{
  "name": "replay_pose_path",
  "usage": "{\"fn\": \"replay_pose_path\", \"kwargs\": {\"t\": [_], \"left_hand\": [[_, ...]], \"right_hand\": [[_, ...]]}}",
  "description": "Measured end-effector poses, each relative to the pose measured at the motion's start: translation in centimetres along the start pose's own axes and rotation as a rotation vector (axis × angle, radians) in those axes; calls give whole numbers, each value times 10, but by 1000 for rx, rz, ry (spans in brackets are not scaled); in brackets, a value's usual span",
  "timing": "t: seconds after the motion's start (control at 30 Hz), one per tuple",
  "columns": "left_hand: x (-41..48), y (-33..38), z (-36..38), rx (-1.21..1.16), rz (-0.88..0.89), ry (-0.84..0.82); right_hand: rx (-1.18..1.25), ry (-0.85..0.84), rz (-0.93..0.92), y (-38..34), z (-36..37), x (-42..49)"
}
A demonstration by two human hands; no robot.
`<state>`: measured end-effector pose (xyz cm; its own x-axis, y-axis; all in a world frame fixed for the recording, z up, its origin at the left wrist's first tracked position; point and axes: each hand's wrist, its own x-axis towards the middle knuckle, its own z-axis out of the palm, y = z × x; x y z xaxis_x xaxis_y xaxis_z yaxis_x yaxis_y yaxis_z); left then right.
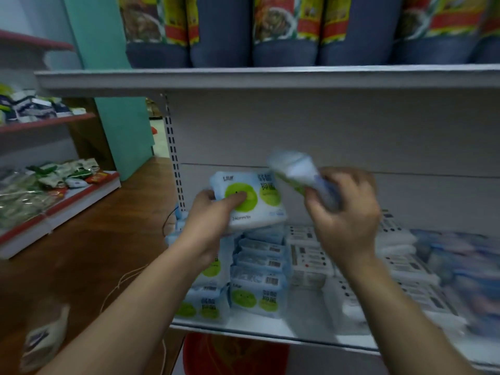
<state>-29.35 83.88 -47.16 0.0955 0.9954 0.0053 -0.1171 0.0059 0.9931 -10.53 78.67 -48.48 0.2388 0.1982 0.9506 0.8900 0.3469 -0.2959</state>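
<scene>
Both hands are clamped on packs: our left hand (213, 209) pinches a green-dot pack (251, 201) above the stacks (257, 269) at the shelf's (243, 330) left end, and our right hand (349, 209) grips a blurred second pack (297, 169) just beside it. We judge this is restocking, so we should lower each pack flat and square onto its matching pile, label facing near.

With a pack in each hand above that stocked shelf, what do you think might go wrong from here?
1. The right hand grips the right pack by one end only, and the pack is motion-blurred; it may slip out.
2. The left pack, pinched in the left hand, hangs just above the uneven stacks; a bump could topple them or push some off the shelf edge.
</scene>
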Motion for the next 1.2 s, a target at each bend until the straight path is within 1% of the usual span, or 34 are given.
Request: {"fn": "replay_pose_path", "kwargs": {"t": [0.07, 0.13, 0.27, 0.37, 0.4, 0.47, 0.53, 0.6, 0.67, 0.73, 0.8, 0.93, 1.03, 1.1, 1.13, 1.2], "left_hand": [[-14, -1, 5, -73, -73, -52], [-25, -5, 6, -84, -117, -70], [-37, -18, 0, -19, -109, -35], [-43, -27, -5, 64, -40, 13], [-45, -30, -4, 89, -16, 26], [-46, -37, 0, 145, 15, 56], [-46, -44, 5, 197, 28, 101], [-44, -50, 11, 240, 63, 135], [-43, -54, 16, 276, 114, 152], [-42, -59, 21, 273, 132, 151], [-41, -62, 25, 233, 113, 112], [-33, -64, 27, 144, 25, 23], [-30, -69, 32, 85, -7, 32], [-31, -73, 35, 44, -15, 60], [-31, -74, 35, 29, -11, 64], [-32, -76, 34, 16, 15, 55]], "right_hand": [[109, -45, -48, -9, -4, -21], [206, -128, -28, -14, -4, -46], [229, -241, -13, -11, -7, -84], [237, -297, 111, -12, -8, -92], [242, -275, 201, -13, -9, -91], [300, -184, 477, -9, -13, -84], [478, -120, 815, 1, -16, -76], [711, -79, 1091, 14, -21, -74], [826, -60, 1245, 28, -27, -75], [851, -83, 1339, 41, -32, -74], [901, -101, 1395, 54, -38, -68], [1017, -160, 1447, 61, -38, -66], [1197, -153, 1511, 50, -25, -76], [1294, -92, 1509, 43, -18, -79], [1310, -66, 1496, 41, -15, -80], [1279, -71, 1447, 37, -11, -78]]}}
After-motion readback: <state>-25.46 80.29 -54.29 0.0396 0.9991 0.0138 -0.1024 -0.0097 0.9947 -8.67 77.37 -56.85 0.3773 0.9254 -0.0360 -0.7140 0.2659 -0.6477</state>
